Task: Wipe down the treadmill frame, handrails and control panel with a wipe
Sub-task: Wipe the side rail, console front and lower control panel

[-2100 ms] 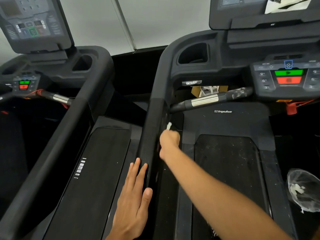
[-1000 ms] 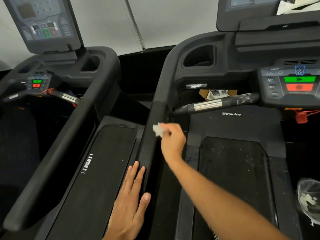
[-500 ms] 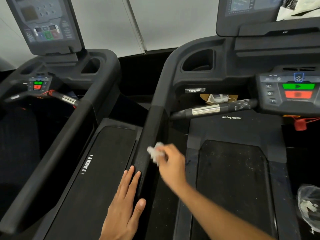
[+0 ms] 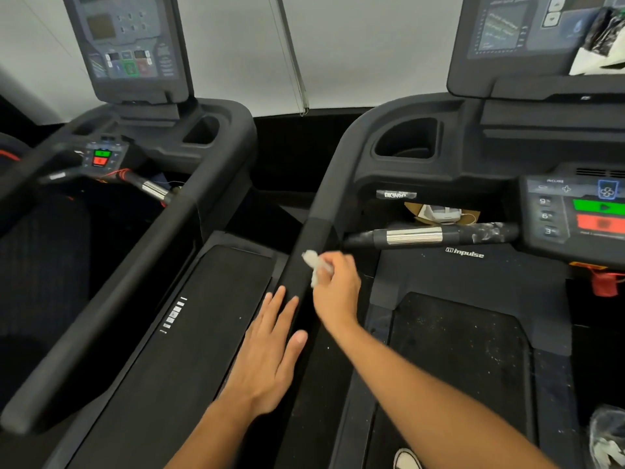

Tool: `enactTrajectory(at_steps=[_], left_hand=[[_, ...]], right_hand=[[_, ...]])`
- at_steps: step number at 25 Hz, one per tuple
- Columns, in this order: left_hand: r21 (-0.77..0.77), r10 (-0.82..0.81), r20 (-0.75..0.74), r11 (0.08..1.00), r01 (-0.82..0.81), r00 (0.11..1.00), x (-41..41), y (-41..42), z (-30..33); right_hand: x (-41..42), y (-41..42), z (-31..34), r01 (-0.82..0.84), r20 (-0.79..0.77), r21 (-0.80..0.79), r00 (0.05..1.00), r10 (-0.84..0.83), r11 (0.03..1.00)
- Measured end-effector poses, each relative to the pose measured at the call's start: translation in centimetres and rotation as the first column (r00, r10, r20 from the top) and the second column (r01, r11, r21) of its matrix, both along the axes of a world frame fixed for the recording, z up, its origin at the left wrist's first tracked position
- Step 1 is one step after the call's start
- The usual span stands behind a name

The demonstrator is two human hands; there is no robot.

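Note:
A black treadmill fills the right half, with its left handrail (image 4: 313, 238) running down the middle of the view. My right hand (image 4: 336, 287) pinches a small crumpled white wipe (image 4: 313, 262) against the rail's inner side. Just below it, my left hand (image 4: 270, 350) lies flat with straight fingers on the same rail. The control panel (image 4: 571, 211) with green and red buttons sits at the right, and a short grip bar (image 4: 429, 235) with a chrome band and white smears juts out beneath it. The upper display (image 4: 507, 32) stands at the top right.
A second treadmill (image 4: 135, 238) stands to the left with its own console (image 4: 125, 45) and handrail. A cup holder (image 4: 406, 140) is set in the right treadmill's dash. A clear plastic bag (image 4: 608, 438) lies at the bottom right. A shoe tip (image 4: 407, 460) shows on the belt.
My right hand has come out from under the rail with the wipe, slid down the rail towards me, then back up a little. My left hand has stayed flat on the rail.

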State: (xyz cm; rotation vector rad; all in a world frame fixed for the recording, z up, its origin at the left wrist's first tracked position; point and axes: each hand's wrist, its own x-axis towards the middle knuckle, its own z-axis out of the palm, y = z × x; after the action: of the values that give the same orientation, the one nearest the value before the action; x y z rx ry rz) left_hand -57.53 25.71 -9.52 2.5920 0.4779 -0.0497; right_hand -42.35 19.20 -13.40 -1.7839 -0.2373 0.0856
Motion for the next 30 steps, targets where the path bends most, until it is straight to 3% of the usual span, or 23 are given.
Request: enactTrajectory(at_steps=[4, 7, 9, 13, 14, 17, 18, 20, 21, 22, 24, 26, 28, 30], left_hand=[[0.028, 0.036, -0.033, 0.999, -0.035, 0.999, 4.6, 0.6, -0.2], [0.031, 0.032, -0.026, 0.999, -0.031, 0.999, 6.2, 0.8, -0.2], [0.020, 0.025, -0.041, 1.000, -0.025, 0.999, 6.6, 0.9, -0.1], [0.005, -0.014, -0.028, 1.000, 0.014, 1.000, 9.4, 1.5, 0.5], [0.008, -0.025, 0.004, 1.000, 0.025, 1.000, 10.7, 1.8, 0.7], [0.023, -0.066, 0.095, 0.998, 0.064, 0.993, 15.4, 2.8, 0.6], [0.028, -0.075, 0.109, 0.997, 0.072, 0.991, 16.7, 3.1, 0.4], [0.080, -0.114, 0.101, 0.991, 0.106, 0.988, 19.1, 3.9, -0.2], [0.112, -0.134, 0.081, 0.986, 0.125, 0.988, 20.2, 4.3, -0.6], [0.134, -0.151, 0.063, 0.981, 0.141, 0.987, 21.2, 4.7, -0.9], [0.161, -0.160, 0.056, 0.976, 0.149, 0.986, 22.5, 5.2, -1.4], [0.210, -0.155, 0.079, 0.968, 0.136, 0.985, 22.9, 5.4, -1.8], [0.279, -0.153, 0.084, 0.952, 0.125, 0.985, 22.8, 5.1, -2.1], [0.283, -0.147, 0.084, 0.952, 0.117, 0.986, 22.7, 4.9, -2.1]], right_hand=[[8.6, 1.2, 0.9, 0.015, -0.092, -0.114, 0.995, -0.026, 0.993], [13.6, -1.2, 1.6, 0.069, -0.032, -0.125, 0.997, -0.073, 0.990], [15.5, -4.0, 2.1, -0.052, 0.085, -0.195, 0.994, 0.070, 0.979], [15.4, -6.4, 2.3, -0.235, 0.332, -0.363, 0.871, 0.361, 0.902], [14.8, -5.9, 2.0, -0.277, 0.357, -0.432, 0.822, 0.444, 0.859], [13.3, -4.7, 0.7, -0.293, 0.273, -0.752, 0.676, 0.684, 0.590], [13.0, -5.1, 0.5, -0.287, 0.259, -0.753, 0.698, 0.667, 0.592], [12.5, -5.4, 0.4, -0.259, 0.289, -0.643, 0.789, 0.542, 0.721], [12.1, -4.9, 0.3, -0.251, 0.275, -0.630, 0.813, 0.513, 0.735], [11.9, -4.1, 0.3, -0.249, 0.248, -0.665, 0.816, 0.523, 0.704], [11.0, -1.8, -0.4, -0.225, 0.150, -0.835, 0.785, 0.601, 0.502], [10.3, -0.5, -1.1, -0.202, 0.044, -0.908, 0.824, 0.565, 0.366], [10.2, -0.7, -1.4, -0.129, 0.056, -0.947, 0.836, 0.546, 0.295], [10.6, -1.4, -1.5, -0.086, 0.098, -0.954, 0.816, 0.570, 0.286]])
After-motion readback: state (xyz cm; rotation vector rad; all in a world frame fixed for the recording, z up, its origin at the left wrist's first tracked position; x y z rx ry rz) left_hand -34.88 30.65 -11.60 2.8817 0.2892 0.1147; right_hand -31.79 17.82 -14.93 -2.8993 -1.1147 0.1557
